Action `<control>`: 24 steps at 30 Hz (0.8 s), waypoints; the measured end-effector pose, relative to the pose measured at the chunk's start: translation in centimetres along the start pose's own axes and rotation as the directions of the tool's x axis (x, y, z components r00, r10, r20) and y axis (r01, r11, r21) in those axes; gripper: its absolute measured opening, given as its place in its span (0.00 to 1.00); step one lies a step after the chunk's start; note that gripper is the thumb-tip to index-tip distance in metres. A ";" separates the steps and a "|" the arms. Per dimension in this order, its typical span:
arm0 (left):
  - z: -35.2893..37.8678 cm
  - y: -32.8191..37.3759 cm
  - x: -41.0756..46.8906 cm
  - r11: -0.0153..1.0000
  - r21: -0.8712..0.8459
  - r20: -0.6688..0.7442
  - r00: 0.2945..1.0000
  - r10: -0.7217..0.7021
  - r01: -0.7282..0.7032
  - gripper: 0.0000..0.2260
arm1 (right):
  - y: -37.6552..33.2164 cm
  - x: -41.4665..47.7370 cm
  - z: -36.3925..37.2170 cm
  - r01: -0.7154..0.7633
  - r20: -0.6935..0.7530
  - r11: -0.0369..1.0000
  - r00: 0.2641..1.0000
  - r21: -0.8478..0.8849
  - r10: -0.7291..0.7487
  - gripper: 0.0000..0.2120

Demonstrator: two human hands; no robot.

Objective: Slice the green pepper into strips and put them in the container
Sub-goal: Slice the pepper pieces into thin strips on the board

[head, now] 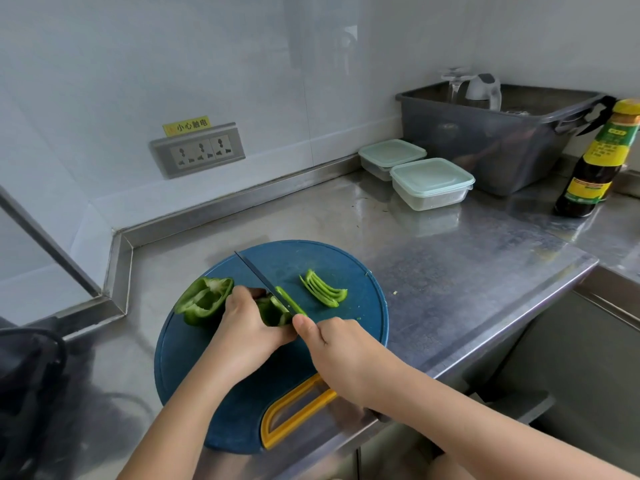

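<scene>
Steel worktop (pixel 450 258), slicing step in hand. Fingers (pixel 239 296) of the left hand (pixel 247 327) curl over a green pepper piece (pixel 273 311), pinning it; the right hand (pixel 341 344) wraps the knife (pixel 258 273) handle, blade against the piece. Cut strips (pixel 323 289) and an uncut pepper half (pixel 204 299) lie on the blue board (pixel 346 258) at the front edge. Lidded containers (pixel 431 183) stand near the back edge; judged next: more even cuts, then a lid off.

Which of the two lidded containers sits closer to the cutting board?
The front container, nearer the camera; the back container sits behind it, to its left.
</scene>
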State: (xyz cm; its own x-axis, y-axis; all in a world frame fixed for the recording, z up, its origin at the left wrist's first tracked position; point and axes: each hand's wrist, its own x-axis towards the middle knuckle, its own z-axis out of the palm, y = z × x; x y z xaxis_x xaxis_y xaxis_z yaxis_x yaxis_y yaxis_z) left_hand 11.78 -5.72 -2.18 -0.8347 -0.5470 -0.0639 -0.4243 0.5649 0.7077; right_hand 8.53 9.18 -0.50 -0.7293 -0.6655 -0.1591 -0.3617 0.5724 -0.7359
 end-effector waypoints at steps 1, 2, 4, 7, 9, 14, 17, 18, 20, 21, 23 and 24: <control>0.0 -0.1 0.1 1.000 0.001 -0.001 1.000 -0.005 0.005 0.29 | 0.0 0.1 -0.1 -0.004 0.004 1.000 1.000 0.017 0.004 0.27; 0.0 -0.1 0.2 1.000 0.002 -0.005 1.000 -0.010 0.010 0.30 | 0.0 0.2 -0.2 -0.008 0.008 1.000 1.000 0.030 0.008 0.27; -0.1 -0.2 0.3 1.000 0.014 -0.010 1.000 -0.027 0.027 0.31 | 0.2 -0.1 -0.3 -0.019 0.020 0.999 1.000 0.049 0.018 0.27; -0.1 -0.6 0.5 0.999 0.008 -0.001 0.999 -0.040 0.040 0.31 | 1.1 -1.0 -0.5 -0.073 0.060 0.992 0.996 0.100 0.067 0.27; -0.2 -0.7 0.6 0.999 -0.012 0.012 0.999 -0.040 0.040 0.32 | 1.7 -1.7 -0.9 -0.119 0.114 0.979 0.988 0.165 0.101 0.27; -0.1 -0.8 0.8 1.000 -0.010 0.016 1.000 -0.025 0.025 0.32 | 1.5 -2.3 -1.2 -0.135 0.145 0.977 0.983 0.164 0.111 0.27; -0.1 -0.9 0.8 1.000 0.004 0.026 0.999 -0.019 0.018 0.31 | 1.2 -2.1 -0.9 -0.094 0.106 0.990 0.991 0.106 0.083 0.26; -0.1 -0.9 0.8 1.000 0.010 0.030 0.999 -0.013 0.013 0.31 | 1.1 -2.0 -0.7 -0.082 0.097 0.993 0.993 0.084 0.073 0.26; -0.2 -0.9 0.9 0.999 0.035 0.036 0.999 -0.004 0.003 0.31 | 1.1 -1.8 -0.4 -0.064 0.077 0.997 0.995 0.050 0.060 0.27; -0.2 -0.9 0.9 0.999 0.045 0.040 0.999 -0.003 0.001 0.31 | 1.1 -1.7 -0.3 -0.060 0.072 0.997 0.996 0.038 0.057 0.27; -0.3 -0.8 0.9 0.998 0.059 0.048 0.999 -0.007 0.004 0.31 | 1.0 -1.4 -0.2 -0.053 0.070 0.999 0.996 0.015 0.051 0.27; -0.3 -0.8 0.9 0.998 0.063 0.049 0.999 -0.009 0.006 0.32 | 0.9 -1.2 -0.2 -0.053 0.075 0.999 0.996 0.009 0.052 0.27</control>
State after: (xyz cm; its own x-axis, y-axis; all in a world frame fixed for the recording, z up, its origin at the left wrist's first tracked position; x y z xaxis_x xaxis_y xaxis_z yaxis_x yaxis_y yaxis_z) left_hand 11.46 -6.84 -2.62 -0.8469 -0.5213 -0.1047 -0.4507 0.5995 0.6614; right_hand 8.96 10.59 -0.88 -0.7015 -0.6688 -0.2460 -0.3177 0.6026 -0.7321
